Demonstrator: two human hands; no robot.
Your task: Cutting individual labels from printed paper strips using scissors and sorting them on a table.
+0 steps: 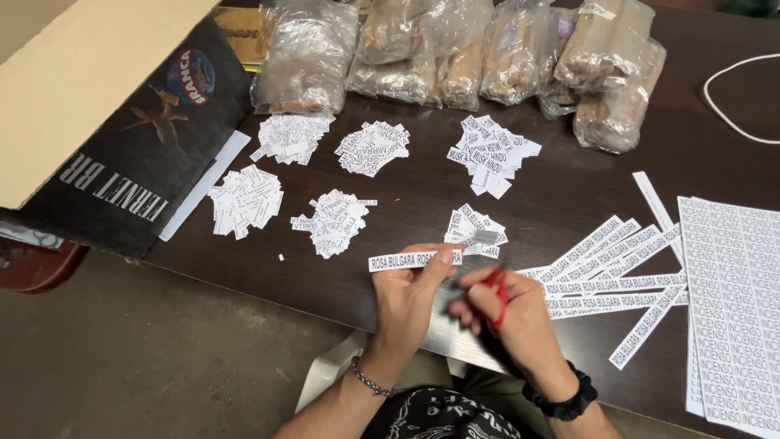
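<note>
Narrow white printed paper strip (414, 260)

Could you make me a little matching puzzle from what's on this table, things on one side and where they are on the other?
Things:
1. paper strip
2. scissors
3. plastic bags
4. printed sheet

Places:
A. along the table's far edge
B. in the right hand
C. at the table's right side
D. in the left hand

Pairs: 1-D, 2-B, 3-A, 4-C

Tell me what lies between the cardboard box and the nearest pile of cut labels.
Head view: a white sheet on the dark table, between the box and the pile.
</note>
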